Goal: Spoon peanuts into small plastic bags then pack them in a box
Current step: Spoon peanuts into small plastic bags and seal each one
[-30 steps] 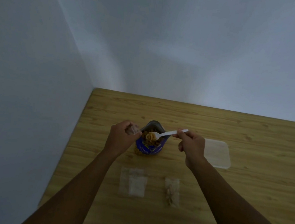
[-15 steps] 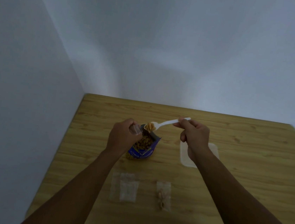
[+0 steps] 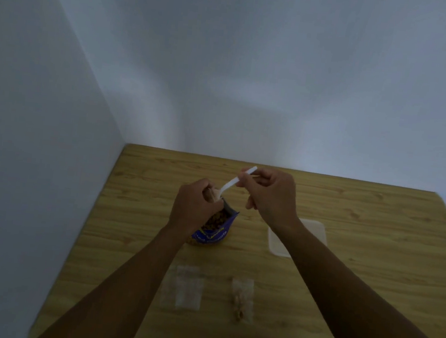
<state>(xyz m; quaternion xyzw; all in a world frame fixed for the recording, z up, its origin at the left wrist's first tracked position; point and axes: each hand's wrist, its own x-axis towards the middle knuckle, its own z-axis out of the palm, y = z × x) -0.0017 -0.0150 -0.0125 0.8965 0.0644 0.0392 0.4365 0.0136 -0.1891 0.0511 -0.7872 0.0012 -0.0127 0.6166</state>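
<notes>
Head view: a wooden table [image 3: 341,293] is seen from above, set against pale walls.
Progress: one filled bag [image 3: 241,300] is laid at 6 o'clock; empty bags [image 3: 184,289] are left at 7 o'clock; nothing is seen packed in the plastic box [image 3: 312,229] at 3 o'clock.
Peanuts: kept in the blue pouch [image 3: 213,230] at centre.
Left hand [image 3: 193,210]: curled, fingers pinched on a small bag's mouth, judged held open.
Right hand [image 3: 268,196]: raised, fingertips pinched on the white spoon [image 3: 231,183], its bowl tipped into that bag.
</notes>
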